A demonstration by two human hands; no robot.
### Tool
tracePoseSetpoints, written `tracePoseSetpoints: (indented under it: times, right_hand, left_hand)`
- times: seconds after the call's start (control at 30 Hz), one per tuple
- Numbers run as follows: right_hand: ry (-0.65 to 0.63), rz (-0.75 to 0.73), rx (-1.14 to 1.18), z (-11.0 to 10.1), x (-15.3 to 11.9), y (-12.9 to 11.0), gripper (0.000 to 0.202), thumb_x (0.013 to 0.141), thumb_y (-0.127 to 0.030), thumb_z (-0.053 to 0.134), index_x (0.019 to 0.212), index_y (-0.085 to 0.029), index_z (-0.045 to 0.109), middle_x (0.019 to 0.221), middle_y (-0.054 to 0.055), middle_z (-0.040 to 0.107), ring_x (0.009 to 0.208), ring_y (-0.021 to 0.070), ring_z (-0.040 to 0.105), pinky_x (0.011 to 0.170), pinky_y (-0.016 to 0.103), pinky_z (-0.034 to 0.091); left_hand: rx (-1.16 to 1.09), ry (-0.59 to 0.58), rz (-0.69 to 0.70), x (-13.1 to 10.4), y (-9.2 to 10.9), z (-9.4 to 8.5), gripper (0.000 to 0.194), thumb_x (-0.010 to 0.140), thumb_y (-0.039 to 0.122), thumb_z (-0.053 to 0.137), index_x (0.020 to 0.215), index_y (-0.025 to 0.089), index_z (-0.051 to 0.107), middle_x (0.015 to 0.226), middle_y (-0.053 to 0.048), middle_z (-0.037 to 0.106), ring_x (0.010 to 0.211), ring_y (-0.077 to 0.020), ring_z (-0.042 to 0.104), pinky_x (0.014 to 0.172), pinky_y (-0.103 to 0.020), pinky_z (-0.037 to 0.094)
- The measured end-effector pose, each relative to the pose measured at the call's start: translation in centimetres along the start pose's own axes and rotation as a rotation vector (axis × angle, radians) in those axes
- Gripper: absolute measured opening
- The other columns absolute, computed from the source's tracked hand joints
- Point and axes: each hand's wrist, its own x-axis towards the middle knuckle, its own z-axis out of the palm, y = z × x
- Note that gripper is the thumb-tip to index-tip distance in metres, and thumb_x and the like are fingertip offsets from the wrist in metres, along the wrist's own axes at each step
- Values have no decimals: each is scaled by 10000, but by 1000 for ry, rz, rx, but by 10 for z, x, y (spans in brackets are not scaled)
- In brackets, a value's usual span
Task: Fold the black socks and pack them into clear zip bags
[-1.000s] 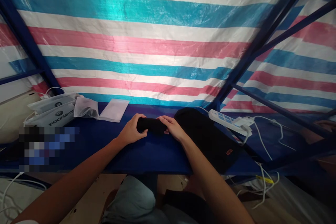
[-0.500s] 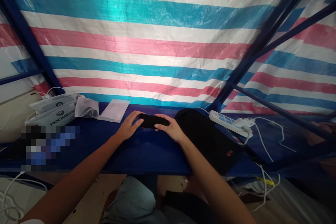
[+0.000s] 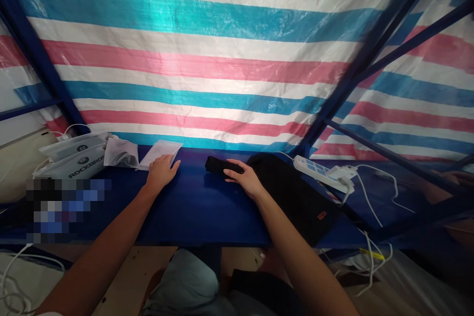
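Note:
My right hand [image 3: 242,177] is closed around one end of a small black bundle [image 3: 215,165]. The bundle looks like rolled or folded cloth, and its left end sticks out free over the blue table. To the left, my left hand [image 3: 162,173] reaches onto a flat white pouch [image 3: 163,149], thumb apart from the fingers and covering the pouch's near part. Whether the fingers press on the pouch or only hover over it, I cannot tell. A black cloth item [image 3: 285,192] with small orange lettering lies flat beside my right wrist.
Frosted ROCKBROS bags [image 3: 89,160] and a crumpled translucent bag [image 3: 120,153] sit at the back left. A white power strip [image 3: 320,173] with plugs and cables lies at the right. Blue frame posts [image 3: 326,113] and a striped tarp [image 3: 192,69] enclose the table [image 3: 192,217].
My left hand has let go of the black bundle and moved left onto the white pouch. My right hand keeps the bundle, now slightly tilted.

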Motion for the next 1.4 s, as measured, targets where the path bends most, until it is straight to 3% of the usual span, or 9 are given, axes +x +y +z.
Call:
tracePoseSetpoints:
  times: [0.17, 0.3, 0.47, 0.63, 0.77, 0.9, 1.13, 1.3, 1.4]
  right_hand:
    - [-43, 13, -18, 4, -6, -7, 674, 731, -396, 988, 1345, -261, 745, 1220, 79, 777, 1067, 292, 783, 973, 523, 701]
    - [-188, 37, -31, 10, -13, -15, 733, 734, -391, 978, 1411, -288, 716, 1349, 74, 738, 1089, 294, 771, 999, 538, 687]
    - [-308, -105, -170, 13, -18, -25, 620, 733, -422, 956, 1321, -350, 771, 1783, 3, 271, 1384, 392, 618, 943, 492, 701]
    - [-309, -267, -463, 11, -15, -22, 609, 791, -432, 934, 1366, -420, 733, 1793, -24, 237, 1617, 389, 325, 1248, 591, 436]
    - [-264, -343, -544, 9, -13, -17, 620, 818, -434, 923, 1400, -423, 707, 1811, -20, 161, 1644, 365, 257, 1309, 593, 308]
    - [-286, -344, -533, 9, -14, -18, 617, 808, -433, 931, 1387, -416, 717, 1802, -11, 208, 1644, 353, 262, 1323, 584, 274]
    - [-368, -234, -435, 11, -17, -24, 592, 764, -394, 962, 1322, -392, 764, 1761, 20, 335, 1613, 377, 339, 1306, 604, 301]
    - [-489, -49, -143, 14, -20, -24, 671, 716, -391, 980, 1346, -324, 760, 1709, 39, 434, 1443, 378, 578, 1153, 514, 550]
    - [-543, 24, -40, 14, -22, -24, 784, 734, -388, 969, 1458, -295, 683, 1486, 80, 669, 1209, 330, 735, 1031, 492, 631]
  left_hand:
    - [-215, 163, 87, -3, 22, -22, 408, 1078, 344, 407, 1372, 232, 666, 1411, -122, 700, 1310, -334, 644, 1120, -505, 474]
    - [-585, 145, 142, -13, 43, -31, 437, 1072, 443, 510, 1468, 285, 607, 1370, -83, 713, 1259, -282, 687, 931, -364, 582]
    - [-782, 60, 212, -21, 58, -29, 341, 993, 456, 642, 1262, 263, 727, 1196, -78, 711, 1109, -240, 717, 928, -367, 603]
    - [-928, -19, 243, -20, 61, -28, 221, 945, 420, 665, 857, 231, 741, 1140, -76, 696, 1104, -249, 714, 1041, -454, 584]
    - [-1106, -124, 126, -18, 55, -18, 275, 881, 474, 758, 958, 210, 778, 1122, -90, 777, 1124, -310, 727, 1053, -527, 574]
    - [-1295, -264, -11, -19, 50, -10, 452, 789, 469, 873, 1148, 205, 794, 1148, -100, 812, 1148, -336, 743, 1087, -558, 555]
    - [-1462, -404, -51, -19, 61, -16, 453, 769, 329, 830, 1197, 185, 798, 1181, -154, 802, 1205, -395, 722, 1040, -597, 577]
    - [-1571, -505, -49, -22, 69, -29, 586, 783, 267, 798, 1361, 216, 716, 1346, -126, 746, 1290, -382, 670, 1093, -573, 546]
    - [-1597, -578, -108, -21, 68, -28, 519, 840, 296, 775, 1350, 215, 720, 1373, -123, 733, 1321, -386, 651, 1110, -553, 533]
